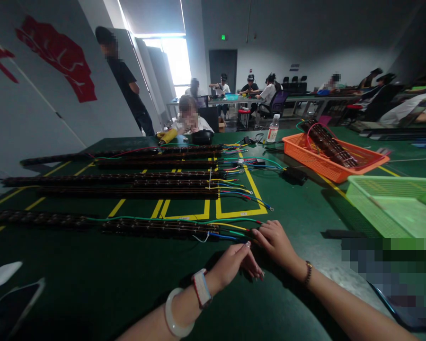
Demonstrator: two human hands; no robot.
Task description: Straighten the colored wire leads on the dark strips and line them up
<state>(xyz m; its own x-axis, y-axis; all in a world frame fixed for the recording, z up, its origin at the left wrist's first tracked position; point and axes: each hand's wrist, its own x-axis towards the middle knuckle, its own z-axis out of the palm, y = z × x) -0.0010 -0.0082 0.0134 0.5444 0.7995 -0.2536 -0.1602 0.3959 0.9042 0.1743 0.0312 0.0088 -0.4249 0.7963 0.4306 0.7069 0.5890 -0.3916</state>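
Note:
A dark, slatted strip bundle (159,230) lies lengthwise on the green table in front of me, with coloured wires leaving its right end. My left hand (232,265), wearing a watch band and a pale bangle, has its thumb and forefinger closed at the end of the blue wire (223,236); its other fingers hang bent below. Just right of it, my right hand (279,244) is closed over the ends of the yellow wire (230,227) and a green wire (239,233). The wire tips are hidden by my fingers. A white tie (202,238) sticks out from the bundle.
Several similar strip bundles (110,178) lie behind, among yellow tape lines (255,184). To the right stand an orange basket (335,173) holding another bundle and a green basket (362,203). A bottle (273,129) stands farther back. A person (202,124) sits across the table.

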